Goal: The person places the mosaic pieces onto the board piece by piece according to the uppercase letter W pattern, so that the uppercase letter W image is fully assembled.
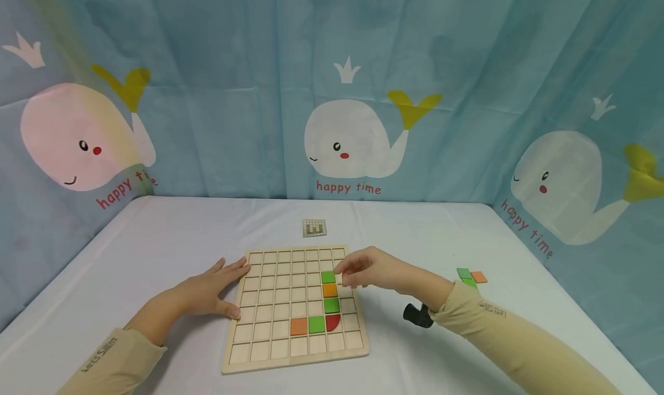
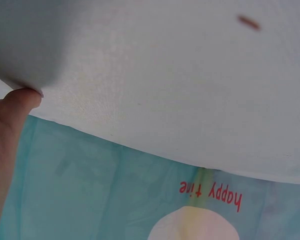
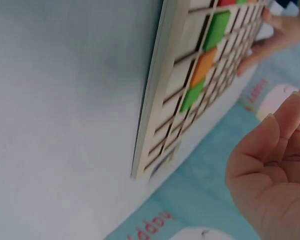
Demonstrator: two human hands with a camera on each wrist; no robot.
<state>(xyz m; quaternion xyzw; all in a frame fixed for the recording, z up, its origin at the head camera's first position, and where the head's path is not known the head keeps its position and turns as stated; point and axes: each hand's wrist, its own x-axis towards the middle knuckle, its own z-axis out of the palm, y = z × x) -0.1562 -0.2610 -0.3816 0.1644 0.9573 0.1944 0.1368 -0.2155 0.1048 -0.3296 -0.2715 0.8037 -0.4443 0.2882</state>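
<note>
A wooden grid board (image 1: 261,349) lies on the white table. Its tiles form a corner shape: a top green tile (image 1: 328,277), a yellow-orange tile (image 1: 329,290), another green tile (image 1: 331,305), a red rounded tile (image 1: 333,323), then a green tile (image 1: 316,324) and an orange tile (image 1: 298,326) leftward. My left hand (image 1: 210,291) rests with spread fingers against the board's left edge. Over the upper right squares, beside the top green tile, hovers my right hand (image 1: 376,269). Its fingers are loosely bent, and the right wrist view shows no tile in them.
Loose tiles lie on the right: a green tile (image 1: 463,273), an orange tile (image 1: 479,277) and a light green tile (image 1: 470,282). Behind the board is a small pattern card (image 1: 314,228). A black object (image 1: 417,315) sits by the right wrist. A whale-print curtain (image 1: 228,106) surrounds the table.
</note>
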